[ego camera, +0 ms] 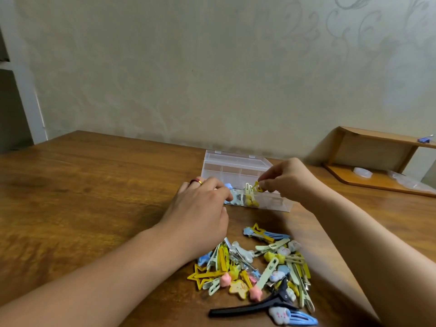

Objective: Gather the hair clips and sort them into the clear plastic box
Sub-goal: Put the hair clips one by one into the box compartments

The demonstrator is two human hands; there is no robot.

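A clear plastic box point(236, 166) with compartments stands open on the wooden table point(94, 185). Blue clips and yellow clips lie in its near compartments. My right hand point(287, 180) pinches a yellow hair clip point(257, 186) over the box's near edge. My left hand point(200, 204) rests at the box's left front corner, its fingertips on a blue clip point(228, 186); whether it grips the clip is hidden. A pile of hair clips point(257, 267) in yellow, pale green, blue and pink lies between my forearms, with a long black clip point(247, 308) at its near side.
A low wooden shelf point(377, 161) stands at the back right against the patterned wall, with a small white round item point(362, 172) on its base and a blue clip point(424, 139) on its top board. The table's left side is bare wood.
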